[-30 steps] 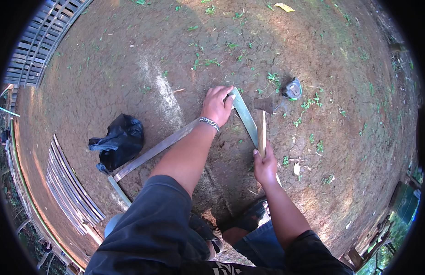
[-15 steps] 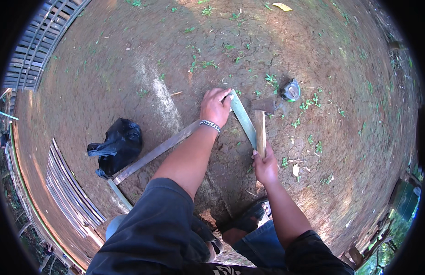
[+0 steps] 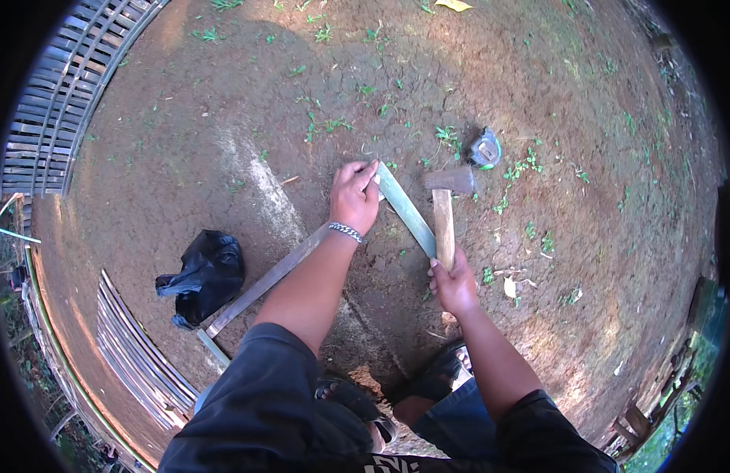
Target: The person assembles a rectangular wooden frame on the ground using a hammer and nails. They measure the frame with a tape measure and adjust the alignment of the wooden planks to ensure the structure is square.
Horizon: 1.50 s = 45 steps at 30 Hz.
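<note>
My left hand, a chain bracelet at its wrist, is closed around the joint where two flat strips meet. One is a pale green strip slanting toward my right hand; the other is a brownish wooden strip running down-left under my forearm. My right hand grips the wooden handle of a hatchet, its metal head uppermost. The green strip's near end meets that hand's thumb; whether it is pinched there is unclear. Another greenish strip touches the wooden strip's lower end.
A tape measure lies on the soil beyond the hatchet head. A black plastic bag rests left of the wooden strip. Several long slats lie at the left, with a slatted bamboo panel at the upper left. My sandalled feet are close below.
The whole view has shifted slightly. Both hands keep their holds, and the strips and hatchet stay in nearly the same arrangement.
</note>
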Each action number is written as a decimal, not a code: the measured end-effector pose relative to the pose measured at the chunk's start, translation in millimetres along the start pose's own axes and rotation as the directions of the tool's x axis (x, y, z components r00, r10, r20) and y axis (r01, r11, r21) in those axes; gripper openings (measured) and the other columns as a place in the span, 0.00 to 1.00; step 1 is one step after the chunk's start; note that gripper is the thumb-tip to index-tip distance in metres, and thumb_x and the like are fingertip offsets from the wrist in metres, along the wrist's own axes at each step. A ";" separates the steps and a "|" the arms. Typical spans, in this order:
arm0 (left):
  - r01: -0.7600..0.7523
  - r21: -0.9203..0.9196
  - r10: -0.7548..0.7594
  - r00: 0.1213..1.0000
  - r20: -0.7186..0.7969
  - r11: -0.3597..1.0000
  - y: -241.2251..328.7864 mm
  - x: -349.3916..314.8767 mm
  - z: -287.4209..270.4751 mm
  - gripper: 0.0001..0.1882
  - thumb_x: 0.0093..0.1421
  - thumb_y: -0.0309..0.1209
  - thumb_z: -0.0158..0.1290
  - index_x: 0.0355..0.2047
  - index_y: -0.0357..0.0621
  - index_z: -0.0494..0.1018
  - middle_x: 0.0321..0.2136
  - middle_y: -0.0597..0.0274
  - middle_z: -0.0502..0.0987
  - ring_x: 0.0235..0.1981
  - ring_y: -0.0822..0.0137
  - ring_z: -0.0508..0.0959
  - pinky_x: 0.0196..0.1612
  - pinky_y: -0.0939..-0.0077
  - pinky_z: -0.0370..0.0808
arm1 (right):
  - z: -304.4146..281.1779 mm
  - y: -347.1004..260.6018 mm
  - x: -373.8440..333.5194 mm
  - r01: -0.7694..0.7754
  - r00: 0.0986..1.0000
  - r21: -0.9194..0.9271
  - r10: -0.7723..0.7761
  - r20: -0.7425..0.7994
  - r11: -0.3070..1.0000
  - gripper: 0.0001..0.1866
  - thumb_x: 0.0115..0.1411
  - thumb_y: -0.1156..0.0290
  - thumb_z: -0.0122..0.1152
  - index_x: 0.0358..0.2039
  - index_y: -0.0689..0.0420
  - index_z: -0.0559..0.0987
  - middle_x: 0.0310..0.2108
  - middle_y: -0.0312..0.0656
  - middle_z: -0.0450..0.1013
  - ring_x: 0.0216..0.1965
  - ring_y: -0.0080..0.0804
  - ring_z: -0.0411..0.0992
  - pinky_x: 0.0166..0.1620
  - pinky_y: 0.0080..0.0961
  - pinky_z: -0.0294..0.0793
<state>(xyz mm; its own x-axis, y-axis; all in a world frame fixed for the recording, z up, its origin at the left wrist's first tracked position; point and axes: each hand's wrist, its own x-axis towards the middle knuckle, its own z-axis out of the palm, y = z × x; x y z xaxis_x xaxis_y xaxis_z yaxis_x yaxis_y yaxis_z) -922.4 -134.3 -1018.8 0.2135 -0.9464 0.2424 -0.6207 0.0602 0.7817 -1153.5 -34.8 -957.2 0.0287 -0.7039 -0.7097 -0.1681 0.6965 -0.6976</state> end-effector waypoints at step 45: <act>-0.226 0.242 0.143 0.938 0.317 0.944 94.0 -46.5 84.5 0.05 0.56 0.34 0.54 0.33 0.56 0.77 0.33 0.71 0.76 0.42 0.69 0.75 0.43 0.65 0.66 | -115.8 -107.2 66.8 0.721 0.653 -0.670 -0.501 0.568 0.179 0.17 0.65 0.68 0.59 0.54 0.54 0.73 0.29 0.49 0.77 0.28 0.50 0.78 0.31 0.41 0.78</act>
<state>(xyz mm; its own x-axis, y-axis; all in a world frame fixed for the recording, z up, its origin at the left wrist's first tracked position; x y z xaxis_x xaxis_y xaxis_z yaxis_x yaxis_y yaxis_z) -1054.5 -111.5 -1005.1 -0.1277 -0.9793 0.1572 -0.8166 0.1938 0.5437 -1247.7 -172.5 -918.5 0.6630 -0.7292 -0.1696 -0.6693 -0.4759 -0.5706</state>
